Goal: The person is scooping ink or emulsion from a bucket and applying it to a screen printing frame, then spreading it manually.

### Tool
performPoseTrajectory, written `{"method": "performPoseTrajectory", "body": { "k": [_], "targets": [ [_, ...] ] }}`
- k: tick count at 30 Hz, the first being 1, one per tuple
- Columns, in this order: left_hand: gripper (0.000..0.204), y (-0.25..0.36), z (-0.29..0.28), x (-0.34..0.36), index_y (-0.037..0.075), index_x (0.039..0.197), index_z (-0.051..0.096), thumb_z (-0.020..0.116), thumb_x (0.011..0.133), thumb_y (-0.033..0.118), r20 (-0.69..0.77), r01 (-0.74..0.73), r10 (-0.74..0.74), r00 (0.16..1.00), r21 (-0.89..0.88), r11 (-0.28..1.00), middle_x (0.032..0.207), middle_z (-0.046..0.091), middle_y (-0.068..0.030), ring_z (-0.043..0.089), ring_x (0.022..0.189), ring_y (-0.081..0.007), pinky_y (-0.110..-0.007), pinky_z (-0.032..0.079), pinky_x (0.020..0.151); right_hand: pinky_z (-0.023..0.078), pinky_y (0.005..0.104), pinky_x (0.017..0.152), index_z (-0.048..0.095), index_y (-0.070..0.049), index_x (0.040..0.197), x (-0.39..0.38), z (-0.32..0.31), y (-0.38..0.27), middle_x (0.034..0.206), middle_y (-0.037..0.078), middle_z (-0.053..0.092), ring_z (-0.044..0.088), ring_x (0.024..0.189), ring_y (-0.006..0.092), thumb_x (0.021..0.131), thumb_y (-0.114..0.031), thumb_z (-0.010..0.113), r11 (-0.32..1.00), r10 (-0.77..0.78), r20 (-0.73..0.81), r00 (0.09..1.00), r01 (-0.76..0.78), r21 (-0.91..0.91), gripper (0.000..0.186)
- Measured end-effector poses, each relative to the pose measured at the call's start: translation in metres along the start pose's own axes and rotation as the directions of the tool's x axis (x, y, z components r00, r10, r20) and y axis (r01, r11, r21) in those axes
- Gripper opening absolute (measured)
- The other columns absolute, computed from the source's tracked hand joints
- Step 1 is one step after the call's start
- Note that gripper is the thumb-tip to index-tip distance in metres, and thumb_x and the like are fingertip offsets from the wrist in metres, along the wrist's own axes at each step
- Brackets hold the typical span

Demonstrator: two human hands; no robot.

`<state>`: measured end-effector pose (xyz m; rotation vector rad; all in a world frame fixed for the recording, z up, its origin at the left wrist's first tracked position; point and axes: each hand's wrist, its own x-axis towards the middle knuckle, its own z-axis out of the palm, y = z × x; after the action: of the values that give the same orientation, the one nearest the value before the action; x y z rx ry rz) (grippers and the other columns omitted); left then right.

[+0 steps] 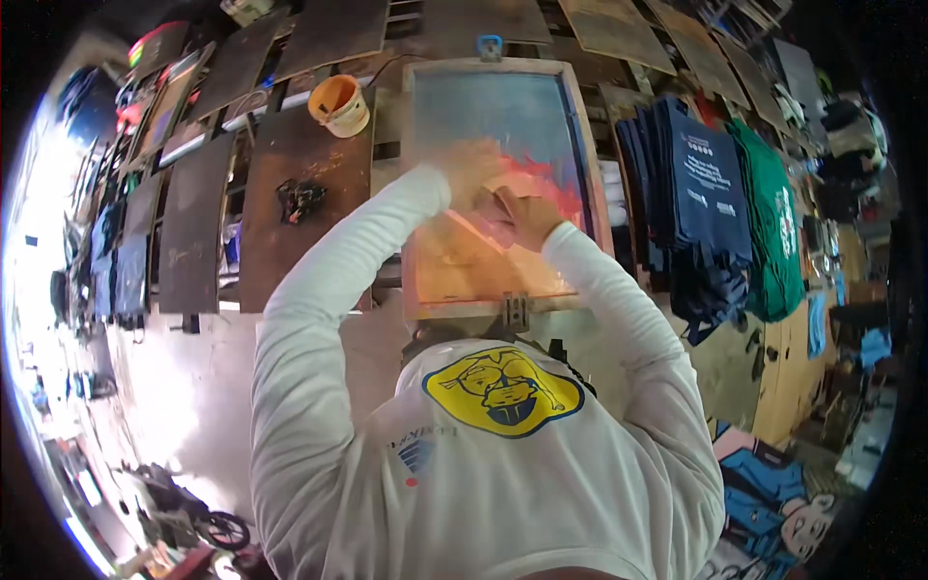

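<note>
A framed printing screen (584,145) lies in front of me. Its mesh is grey-blue at the far end, with orange and bright pinkish-red ink across the middle and near part. My left hand (466,179) is over the middle of the mesh, smeared by motion, so its fingers cannot be made out. Just right of it, my right hand (534,220) is low over the mesh with its fingers closed. A pale pinkish, soft-looking piece (495,220) shows at those fingers; its kind is unclear.
An orange-stained bucket (342,108) stands on a dark board (275,251) to the left, near a small dark crumpled object (300,200). Metal clamps (516,311) sit at the screen's ends. Dark blue printed bags (701,184) and green cloth (773,222) hang over boards at right.
</note>
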<state>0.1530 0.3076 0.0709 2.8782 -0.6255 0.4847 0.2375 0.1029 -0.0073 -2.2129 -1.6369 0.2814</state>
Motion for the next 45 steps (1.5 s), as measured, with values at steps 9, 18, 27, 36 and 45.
{"method": "performPoseTrajectory", "body": {
  "k": [9, 18, 27, 36, 45],
  "targets": [
    [0.057, 0.004, 0.05, -0.067, 0.009, 0.123, 0.057, 0.078, 0.07, 0.016, 0.158, 0.424, -0.41, 0.898, -0.068, 0.903, 0.129, 0.054, -0.0118, 0.049, 0.12, -0.0341, -0.041, 0.043, 0.101, 0.054, 0.0468, 0.073, 0.053, -0.015, 0.118, 0.032, 0.028, 0.001, 0.093, 0.013, 0.068, 0.067, 0.089, 0.0349, 0.091, -0.03, 0.058, 0.971, -0.172, -0.065, 0.983, 0.158, -0.179, 0.031],
    [0.04, 0.054, 0.091, -0.126, 0.007, 0.105, 0.064, 0.078, 0.068, 0.016, 0.146, 0.544, -0.541, 0.828, 0.025, 0.839, 0.105, 0.062, -0.009, 0.057, 0.11, -0.0291, -0.039, 0.049, 0.094, 0.054, 0.0423, 0.079, 0.064, -0.012, 0.098, -0.018, 0.049, -0.031, 0.092, 0.01, 0.067, 0.063, 0.094, 0.0317, 0.077, -0.018, 0.069, 0.984, -0.078, -0.04, 0.996, 0.071, -0.165, 0.022],
    [0.041, 0.111, 0.092, -0.159, 0.005, 0.108, 0.068, 0.073, 0.067, 0.014, -0.01, 0.573, -0.578, 0.816, -0.118, 0.811, 0.107, 0.063, -0.0092, 0.058, 0.107, -0.0287, -0.039, 0.046, 0.096, 0.053, 0.0398, 0.083, 0.067, -0.011, 0.102, -0.073, 0.067, -0.076, 0.095, 0.009, 0.067, 0.061, 0.095, 0.0301, 0.067, -0.012, 0.075, 0.992, 0.041, -0.135, 0.99, -0.057, -0.112, 0.036],
    [0.035, 0.121, 0.075, -0.172, 0.007, 0.102, 0.07, 0.07, 0.068, 0.014, -0.045, 0.523, -0.543, 0.839, -0.215, 0.825, 0.104, 0.065, -0.009, 0.058, 0.107, -0.0284, -0.04, 0.045, 0.097, 0.054, 0.0423, 0.079, 0.068, -0.011, 0.101, -0.088, 0.056, -0.108, 0.094, 0.01, 0.07, 0.063, 0.091, 0.032, 0.071, -0.012, 0.073, 0.982, 0.166, -0.21, 0.963, -0.181, -0.058, 0.031],
    [0.036, 0.034, 0.082, -0.129, 0.012, 0.108, 0.068, 0.075, 0.073, 0.017, 0.242, 0.696, -0.66, 0.711, -0.107, 0.71, 0.119, 0.064, -0.0076, 0.056, 0.117, -0.0276, -0.042, 0.05, 0.089, 0.055, 0.046, 0.075, 0.069, -0.014, 0.103, -0.021, 0.049, -0.074, 0.092, 0.011, 0.071, 0.067, 0.084, 0.0346, 0.086, -0.019, 0.061, 0.973, 0.189, -0.329, 0.925, -0.221, -0.062, 0.019]
  ]
}}
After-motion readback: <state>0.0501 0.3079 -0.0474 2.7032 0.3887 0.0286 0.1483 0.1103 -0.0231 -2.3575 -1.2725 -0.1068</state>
